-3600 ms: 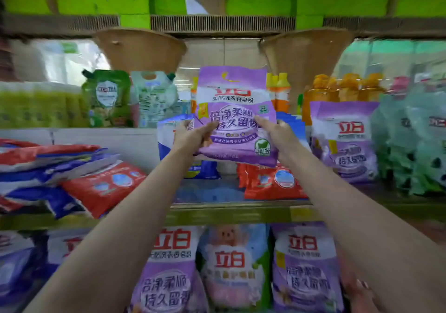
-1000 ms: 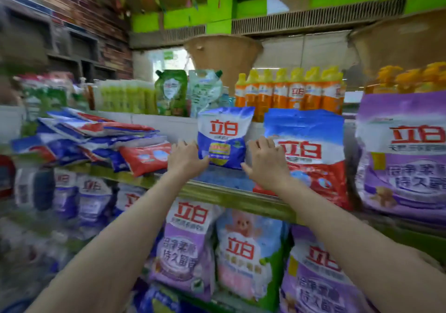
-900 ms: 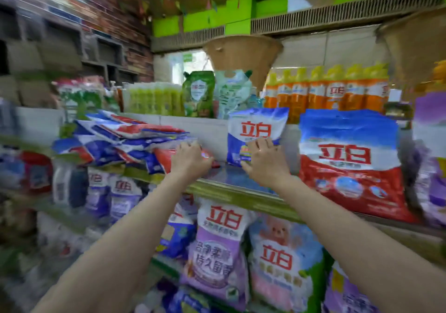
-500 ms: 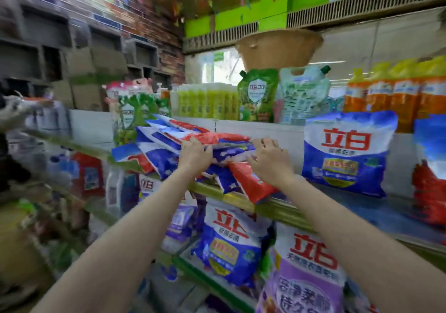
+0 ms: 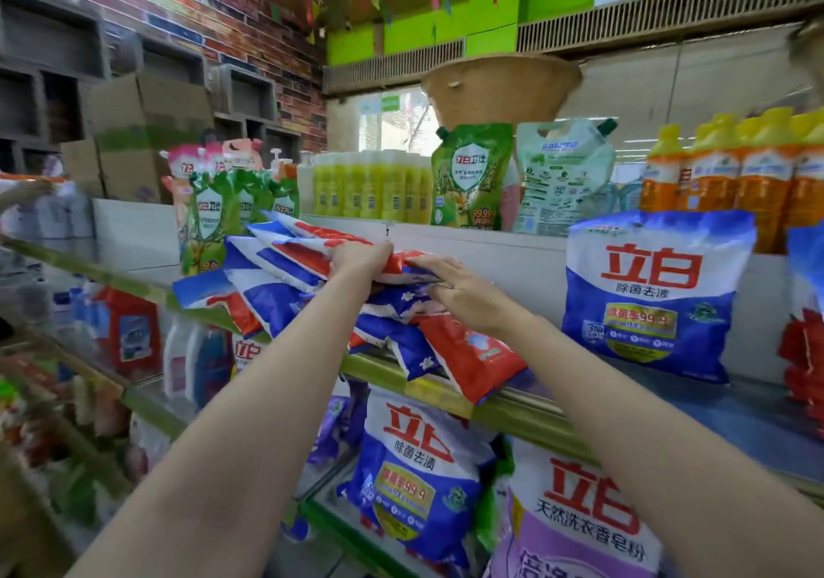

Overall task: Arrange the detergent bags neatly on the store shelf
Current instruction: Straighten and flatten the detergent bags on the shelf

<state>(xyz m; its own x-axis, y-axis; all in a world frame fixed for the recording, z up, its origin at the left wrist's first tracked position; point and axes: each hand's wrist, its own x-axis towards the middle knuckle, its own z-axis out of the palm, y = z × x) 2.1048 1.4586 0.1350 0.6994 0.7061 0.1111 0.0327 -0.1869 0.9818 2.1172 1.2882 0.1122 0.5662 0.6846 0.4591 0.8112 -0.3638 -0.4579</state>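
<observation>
A heap of detergent bags (image 5: 285, 265) lies on the shelf (image 5: 512, 403); an upright detergent bag (image 5: 651, 292) stands to its right, bottles (image 5: 370, 185) behind.

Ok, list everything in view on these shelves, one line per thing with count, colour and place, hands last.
Slumped bag pile: several, red, white and blue, middle shelf left.
Upright bag: one, blue and white, middle shelf right.
Green pouch: one, top ledge centre.
Pale pouch: one, beside the green pouch.
Yellow-green bottles: a row, top ledge.
Orange bottles: a row, yellow caps, top ledge right.
Lower-shelf bags: blue one, purple one.
Woven basket: one, tan, behind the pouches.
Left hand: grips the pile's top bag.
Right hand: flat on the pile.
</observation>
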